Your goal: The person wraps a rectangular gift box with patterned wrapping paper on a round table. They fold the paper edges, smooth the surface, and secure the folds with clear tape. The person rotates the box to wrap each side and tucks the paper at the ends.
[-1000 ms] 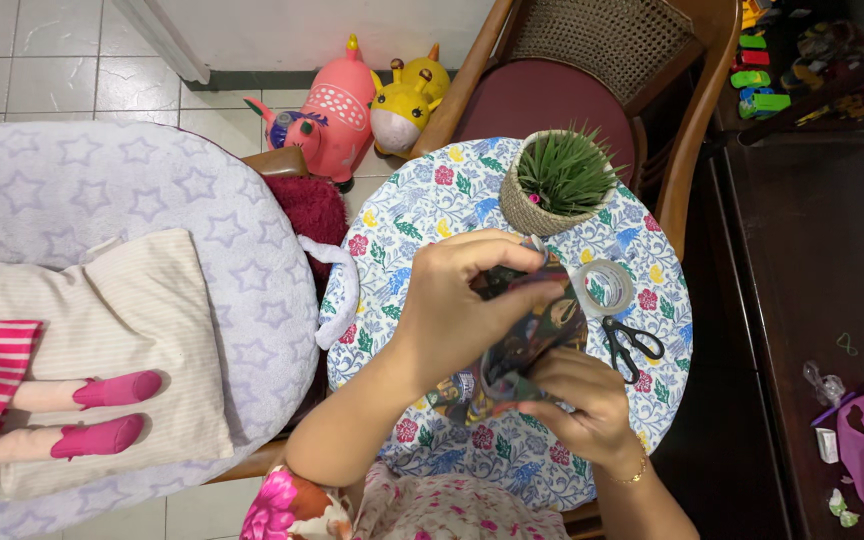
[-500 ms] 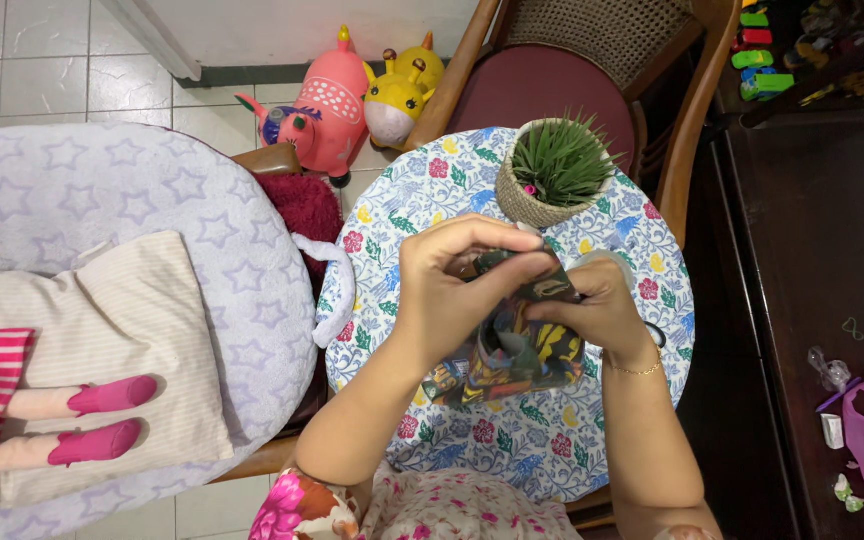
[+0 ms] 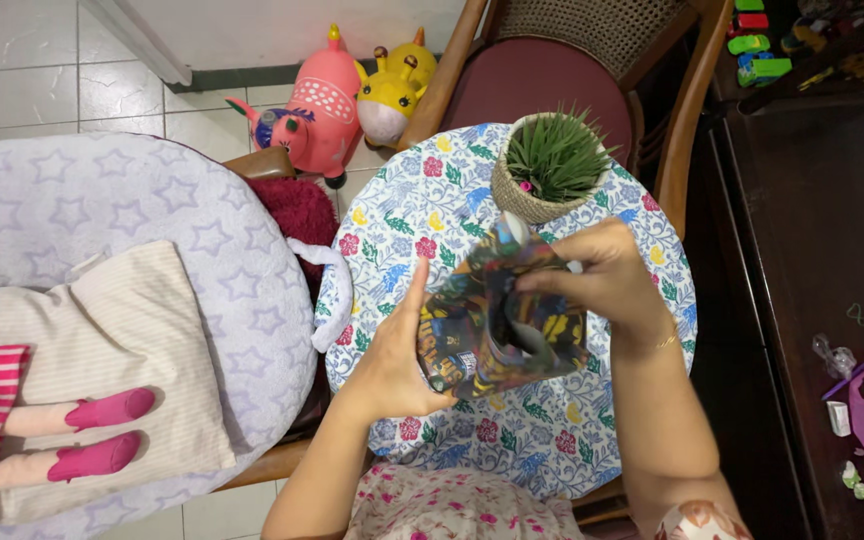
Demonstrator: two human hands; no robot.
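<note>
Above the middle of the round worktop covered with a blue and white floral cloth (image 3: 422, 200), a dark, glossy pouch with many colours printed on it (image 3: 497, 325) is held between both hands, a little over the cloth and not lying on it. The left hand (image 3: 397, 355) supports the pouch from the left and lower side, with the thumb pointing up along its edge and the fingers closed behind it. The right hand (image 3: 607, 280) holds the upper right part, and its fingers (image 3: 552, 280) are bent over the open top of the pouch and pinch the rim. Just behind the pouch, near the far edge of the worktop, stands a small green spiky plant in a woven beige pot (image 3: 547, 165), close to the right hand but apart from it. Behind the worktop is a wooden chair with a dark red seat cushion (image 3: 537, 85). On the tiled floor to the far left of the chair stand a pink toy animal (image 3: 312, 115) and a yellow toy animal (image 3: 392, 95) side by side. At the left lies a big lilac cushion with star pattern (image 3: 102, 230), and on it a cream striped pillow (image 3: 122, 340) and two doll legs with pink shoes (image 3: 82, 435).
</note>
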